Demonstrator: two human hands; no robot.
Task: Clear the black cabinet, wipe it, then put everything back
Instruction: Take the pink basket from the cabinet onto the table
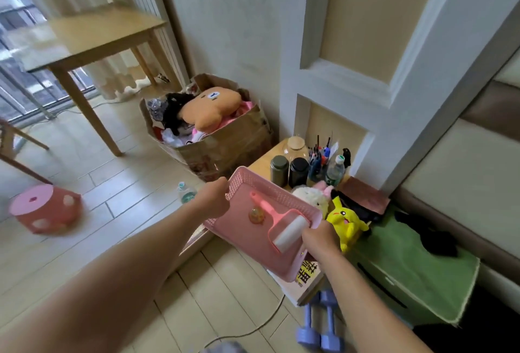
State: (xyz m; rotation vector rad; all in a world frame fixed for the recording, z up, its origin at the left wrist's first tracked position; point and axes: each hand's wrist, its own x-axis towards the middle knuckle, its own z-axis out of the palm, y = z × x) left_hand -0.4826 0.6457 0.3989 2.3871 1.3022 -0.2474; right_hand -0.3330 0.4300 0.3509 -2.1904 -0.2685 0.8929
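Both hands are clamped on a pink basket [239,240] and hold it up in the air, tipped a little. The left hand [216,198] grips the basket's far left rim, with the fingers curled over the edge. The right hand [318,238] grips the basket's near right rim. The hands are apart, one on each side of the basket, and both arms reach out long in front of the person. Inside the basket lies a pink lint roller [287,228], with its white roll just beside the right hand. A small round orange thing [256,215] lies in the basket too, left of the roller's handle. Right of the basket sits a yellow plush toy [347,220], and a white fluffy toy [309,196] is just behind the basket's far right rim. Farther right of the basket is the cabinet [374,276], with a green cloth [416,268] spread over its top; its front looks dark, but it is too blurry there to be sure. Behind the basket a small wooden tabletop [261,165] carries two dark jars [279,170], a cup of pens [316,165] and a water bottle [334,171]. Below the basket's near corner a book [308,279] peeks out, and blue dumbbells [320,333] lie on the floor nearer than that.
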